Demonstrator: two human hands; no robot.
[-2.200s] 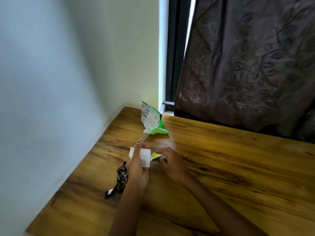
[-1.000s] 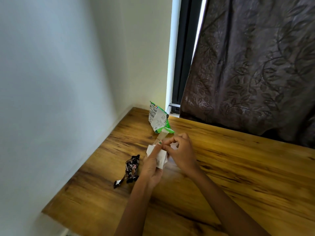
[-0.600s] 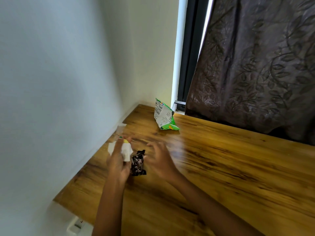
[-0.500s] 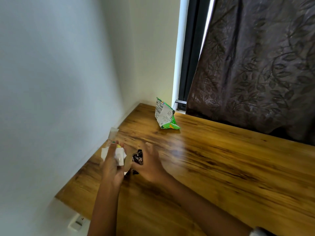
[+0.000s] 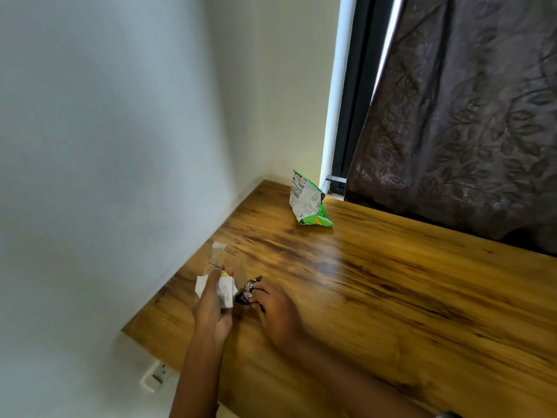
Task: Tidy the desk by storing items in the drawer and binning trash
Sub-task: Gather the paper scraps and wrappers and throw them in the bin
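Note:
My left hand [image 5: 212, 309] grips a bunch of white paper scraps [image 5: 201, 286] with a clear plastic strip [image 5: 214, 254] sticking up and a bit of yellow among them. Right beside it, my right hand [image 5: 275, 312] lies on the wooden desk [image 5: 391, 297] with its fingers curled round a dark brown candy wrapper [image 5: 248, 292]. A green and white snack bag [image 5: 307, 203] stands crumpled at the far left corner of the desk, well away from both hands.
A white wall [image 5: 105, 146] runs along the desk's left edge, with a wall socket [image 5: 156, 377] below the desk. A dark patterned curtain [image 5: 467, 116] hangs behind the desk beside a window frame [image 5: 346, 101].
Both hands moved left from the middle of the desk to the dark wrapper near the left edge. My right hand reached the wrapper and closed its fingers on it.

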